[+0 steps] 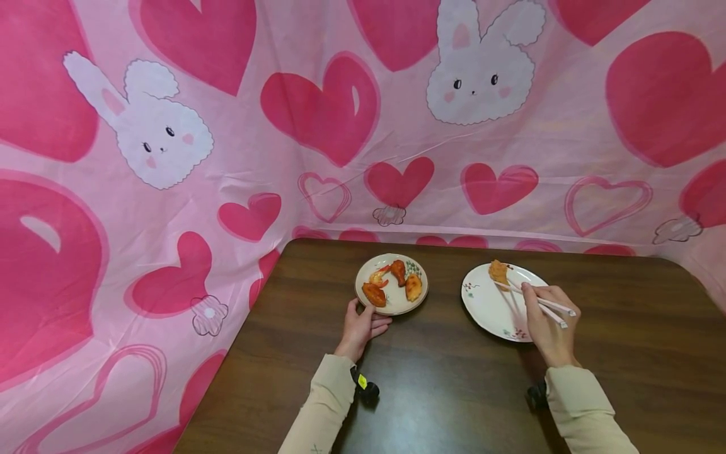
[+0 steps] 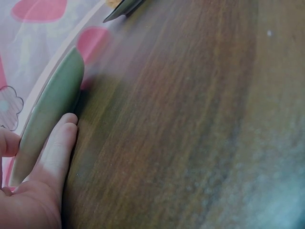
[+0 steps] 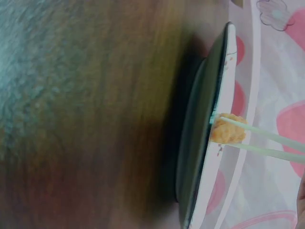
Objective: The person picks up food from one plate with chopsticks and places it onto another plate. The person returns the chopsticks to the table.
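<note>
My left hand holds the near edge of a small round plate, thumb over the rim and fingers against its underside, as the left wrist view shows. On that plate lie a drumstick, a browned wing piece, a yellowish-brown piece and what looks like a shrimp. Over the larger white plate, my right hand grips a pair of pale chopsticks. Their tips are on either side of a fried chicken piece at the plate's far edge; whether it touches the plate I cannot tell.
Both plates stand on a dark wooden table, with a gap between them. A pink cloth with hearts and rabbits hangs behind the table and along its left side. Black wrist cameras sit under both cuffs.
</note>
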`<state>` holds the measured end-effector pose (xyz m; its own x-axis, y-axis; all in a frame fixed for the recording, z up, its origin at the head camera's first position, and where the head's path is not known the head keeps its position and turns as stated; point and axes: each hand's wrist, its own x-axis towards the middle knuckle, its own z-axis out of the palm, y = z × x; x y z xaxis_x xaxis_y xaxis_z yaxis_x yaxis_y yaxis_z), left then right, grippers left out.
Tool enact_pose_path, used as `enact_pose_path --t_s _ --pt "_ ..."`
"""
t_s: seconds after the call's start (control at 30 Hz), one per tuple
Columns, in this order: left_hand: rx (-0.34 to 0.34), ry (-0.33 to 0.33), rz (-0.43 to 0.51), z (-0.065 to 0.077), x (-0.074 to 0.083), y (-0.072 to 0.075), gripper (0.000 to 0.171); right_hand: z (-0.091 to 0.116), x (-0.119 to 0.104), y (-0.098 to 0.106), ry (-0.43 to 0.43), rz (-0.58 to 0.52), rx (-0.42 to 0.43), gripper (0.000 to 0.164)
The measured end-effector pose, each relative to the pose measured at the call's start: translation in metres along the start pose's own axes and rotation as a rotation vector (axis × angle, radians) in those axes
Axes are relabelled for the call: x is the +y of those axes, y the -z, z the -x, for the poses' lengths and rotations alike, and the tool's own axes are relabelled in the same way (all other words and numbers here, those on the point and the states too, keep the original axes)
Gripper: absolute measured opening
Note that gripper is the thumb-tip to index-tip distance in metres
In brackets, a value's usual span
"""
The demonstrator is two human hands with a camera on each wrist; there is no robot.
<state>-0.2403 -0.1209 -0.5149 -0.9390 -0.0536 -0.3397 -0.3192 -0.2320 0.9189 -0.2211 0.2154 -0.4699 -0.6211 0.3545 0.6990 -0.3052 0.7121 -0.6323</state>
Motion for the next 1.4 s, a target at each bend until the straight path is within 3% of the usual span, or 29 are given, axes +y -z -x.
enact_pose_path --t_s 0.2,0.5,0.7,0.87,1.03,1.4 --pt "-0.015 0.01 0.002 0.001 0.002 0.001 0.064 -0.002 -0.008 0.005 -0.004 -0.022 0.005 0.021" --pt "-0.027 0.019 0.006 -0.001 0.003 0.002 0.06 -0.008 -0.038 0.007 -0.008 -0.146 -0.028 0.022" --pt "-0.033 0.014 0.012 0.013 0.015 -0.001 0.06 -0.008 -0.058 -0.001 0.041 -0.224 -0.052 0.023" --pt "-0.04 0.009 0.01 0.021 0.021 -0.003 0.06 -0.004 -0.072 -0.012 0.009 -0.28 -0.096 0.014" --pt "-0.039 -0.003 0.007 0.022 0.021 -0.002 0.061 0.003 -0.084 -0.031 -0.056 -0.324 -0.146 0.017" --pt "-0.02 0.005 0.021 -0.001 0.0 0.001 0.061 0.021 -0.108 -0.071 -0.057 -0.344 -0.29 0.025"
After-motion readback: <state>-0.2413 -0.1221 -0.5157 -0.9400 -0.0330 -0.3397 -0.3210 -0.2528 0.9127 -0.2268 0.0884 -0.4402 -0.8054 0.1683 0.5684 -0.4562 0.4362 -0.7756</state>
